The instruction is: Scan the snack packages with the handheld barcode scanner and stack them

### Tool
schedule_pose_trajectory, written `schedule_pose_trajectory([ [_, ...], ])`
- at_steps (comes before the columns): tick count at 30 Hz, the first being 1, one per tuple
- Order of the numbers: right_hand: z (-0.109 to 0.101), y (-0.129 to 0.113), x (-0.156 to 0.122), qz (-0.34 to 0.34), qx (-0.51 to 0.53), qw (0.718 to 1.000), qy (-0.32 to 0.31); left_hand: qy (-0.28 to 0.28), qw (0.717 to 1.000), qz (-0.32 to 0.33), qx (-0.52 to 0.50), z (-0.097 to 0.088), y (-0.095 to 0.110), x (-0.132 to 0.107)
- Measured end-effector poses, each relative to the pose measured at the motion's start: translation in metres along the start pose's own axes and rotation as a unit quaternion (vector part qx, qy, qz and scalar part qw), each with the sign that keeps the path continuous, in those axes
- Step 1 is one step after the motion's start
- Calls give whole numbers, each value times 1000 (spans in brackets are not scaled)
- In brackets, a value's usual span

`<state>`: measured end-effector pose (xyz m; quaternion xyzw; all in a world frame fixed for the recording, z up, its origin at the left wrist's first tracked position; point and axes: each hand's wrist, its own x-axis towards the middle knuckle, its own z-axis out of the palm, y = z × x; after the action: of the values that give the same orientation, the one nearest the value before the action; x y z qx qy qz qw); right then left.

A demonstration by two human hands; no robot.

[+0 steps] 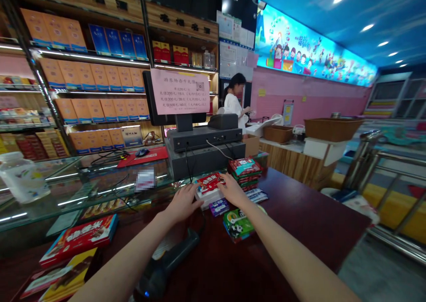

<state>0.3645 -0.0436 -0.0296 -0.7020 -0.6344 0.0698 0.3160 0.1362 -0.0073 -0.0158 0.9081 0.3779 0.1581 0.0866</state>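
Note:
My left hand (183, 203) reaches onto the dark red counter (309, 213), its fingertips at the left edge of a white box (208, 200). A red snack packet (209, 183) lies on that box, and my right hand (233, 191) rests its fingers against the packet's right corner. Just right of them stands a stack of red and green packets (245, 173). A small purple packet (218, 207) and a green panda-print packet (238, 224) lie close below my right hand. A black barcode scanner (166, 262) lies under my left forearm.
Red and yellow chocolate boxes (80, 240) lie at the lower left, beside a glass display counter (100, 191) with a plastic bottle (23, 177). Behind stand a black payment terminal (203, 137) and tobacco shelves (93, 89). A co-worker (234, 104) stands beyond it.

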Motion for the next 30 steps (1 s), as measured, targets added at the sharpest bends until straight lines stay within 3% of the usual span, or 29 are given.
schedule_pose_trajectory([
  [7,1,-6,2,22,-43,999,-9,-14,999,-28,-22,12,8,16],
  [15,6,-11,-1,49,-62,997,-5,-14,997,-46,-53,14,11,22],
  [30,-6,-12,-35,46,19,999,17,-11,984,-31,-176,-2,15,-13],
])
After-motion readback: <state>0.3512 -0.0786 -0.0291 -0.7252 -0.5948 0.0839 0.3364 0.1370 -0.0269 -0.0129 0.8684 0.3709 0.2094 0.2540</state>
